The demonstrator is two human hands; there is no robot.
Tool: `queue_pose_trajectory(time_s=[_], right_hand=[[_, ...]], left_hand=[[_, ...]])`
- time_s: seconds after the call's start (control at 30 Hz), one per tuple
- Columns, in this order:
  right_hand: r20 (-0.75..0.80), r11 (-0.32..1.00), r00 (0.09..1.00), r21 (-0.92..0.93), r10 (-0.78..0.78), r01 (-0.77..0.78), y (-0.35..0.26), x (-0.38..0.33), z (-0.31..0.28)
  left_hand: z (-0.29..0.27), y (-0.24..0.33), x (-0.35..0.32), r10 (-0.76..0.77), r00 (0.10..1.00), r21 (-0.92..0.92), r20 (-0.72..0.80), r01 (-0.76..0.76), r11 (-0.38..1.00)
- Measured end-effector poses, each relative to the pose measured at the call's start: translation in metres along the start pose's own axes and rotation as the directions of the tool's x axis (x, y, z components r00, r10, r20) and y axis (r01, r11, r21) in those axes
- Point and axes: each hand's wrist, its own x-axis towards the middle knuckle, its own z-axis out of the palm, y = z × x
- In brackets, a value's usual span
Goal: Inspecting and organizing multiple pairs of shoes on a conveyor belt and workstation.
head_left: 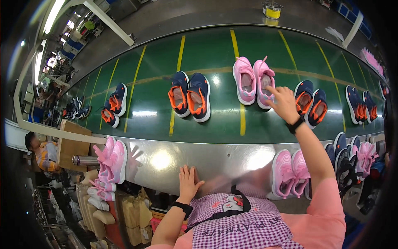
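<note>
A pair of pink sneakers [244, 81] lies on the green conveyor belt [153, 91], toes pointing away from me. My right hand [285, 103] is at the heel of the right pink sneaker [264, 79], its thumb and fingers apart around the heel opening. Whether the fingertips touch the shoe I cannot tell. Just right of that hand sits a pair of navy sneakers with orange lining [318, 108]. My left hand [188, 181] rests on the metal ledge [219, 159] in front of the belt, fingers stretched out and holding nothing.
More navy and orange sneakers [199, 97] stand along the belt, between yellow lines. Pink sneakers [286, 172] stand on the ledge's right, others [118, 162] at its left end by a metal flask [86, 160]. A person [43, 153] is at far left; a yellow tin [272, 11] stands beyond the belt.
</note>
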Motion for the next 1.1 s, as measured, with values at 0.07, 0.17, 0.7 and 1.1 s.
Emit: queue_pose_trajectory(time_s=[0.07, 0.17, 0.7, 1.1], right_hand=[[0.156, 0.996, 0.988, -0.089, 0.014, 0.000, -0.005, 0.011, 0.040], [0.306, 0.993, 0.947, 0.029, 0.097, -0.111, 0.002, 0.014, 0.094], [0.522, 0.925, 0.841, 0.232, 0.143, -0.302, -0.214, -0.150, -0.031], [0.443, 0.966, 0.890, 0.166, 0.109, -0.200, -0.214, -0.157, -0.003]], left_hand=[[-0.006, 0.007, 0.000, -0.032, 0.999, -0.013, 0.001, 0.032, 0.999], [-0.008, 0.013, 0.009, -0.063, 0.996, -0.030, 0.062, 0.065, 0.997], [-0.103, 0.030, 0.235, 0.194, 0.928, 0.233, -0.318, -0.122, 0.965], [-0.098, 0.023, 0.268, 0.229, 0.972, 0.291, 0.057, -0.236, 0.927]])
